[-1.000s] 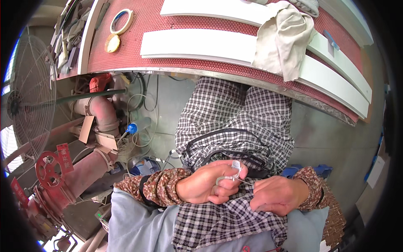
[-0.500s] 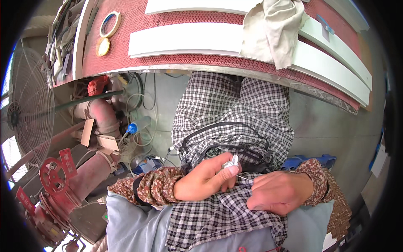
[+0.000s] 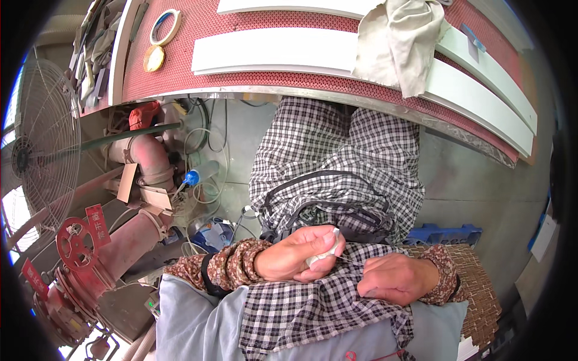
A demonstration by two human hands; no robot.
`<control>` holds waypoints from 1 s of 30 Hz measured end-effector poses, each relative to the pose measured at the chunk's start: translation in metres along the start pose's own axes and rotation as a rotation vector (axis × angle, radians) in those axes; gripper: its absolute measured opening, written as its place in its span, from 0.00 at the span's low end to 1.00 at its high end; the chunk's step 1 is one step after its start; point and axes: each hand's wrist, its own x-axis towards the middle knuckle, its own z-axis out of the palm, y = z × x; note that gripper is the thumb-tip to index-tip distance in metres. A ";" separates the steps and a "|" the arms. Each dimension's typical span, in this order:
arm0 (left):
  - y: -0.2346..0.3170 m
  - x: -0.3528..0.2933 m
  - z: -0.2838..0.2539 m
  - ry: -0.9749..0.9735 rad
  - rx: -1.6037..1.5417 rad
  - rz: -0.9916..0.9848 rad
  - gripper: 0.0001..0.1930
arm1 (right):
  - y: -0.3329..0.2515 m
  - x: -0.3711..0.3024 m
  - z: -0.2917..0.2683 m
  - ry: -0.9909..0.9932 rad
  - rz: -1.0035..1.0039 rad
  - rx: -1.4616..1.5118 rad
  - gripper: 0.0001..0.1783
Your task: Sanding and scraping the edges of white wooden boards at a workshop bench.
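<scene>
My left hand is closed around a small white bundle, whose upper end sticks out above the thumb. Fingers hide much of the bundle, so its kind is unclear. A thin white cord runs from it, fairly straight, to my right hand. That hand is curled, knuckles up, with the cord passing into its fingers. Both hands are over the black-and-white checked apron on my lap, in front of a dark-edged pouch.
A red mesh-topped table stands ahead, bearing white boards, a beige cloth and a tape roll. To the left are a large fan and red pipes with a valve wheel. A blue pallet lies at right.
My left hand has rolled over and closed further round the white bundle, which now sits lower in the fingers. The right hand has shifted slightly. The whole view has moved a little.
</scene>
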 end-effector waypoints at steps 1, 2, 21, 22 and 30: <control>0.003 -0.008 -0.015 -0.103 -0.242 0.061 0.17 | -0.001 -0.003 0.000 0.012 0.036 -0.002 0.08; 0.008 -0.019 -0.026 -0.206 -0.484 0.121 0.18 | -0.001 -0.019 0.003 0.015 0.035 -0.003 0.08; 0.010 0.016 -0.036 -0.019 -0.090 0.345 0.27 | 0.027 0.074 -0.012 0.501 -0.035 -0.743 0.10; 0.009 0.016 -0.037 0.044 -0.077 0.377 0.26 | 0.032 0.076 -0.010 0.556 -0.071 -0.804 0.11; 0.010 0.017 -0.040 0.104 0.001 0.390 0.20 | 0.041 0.083 -0.011 0.489 -0.140 -0.994 0.11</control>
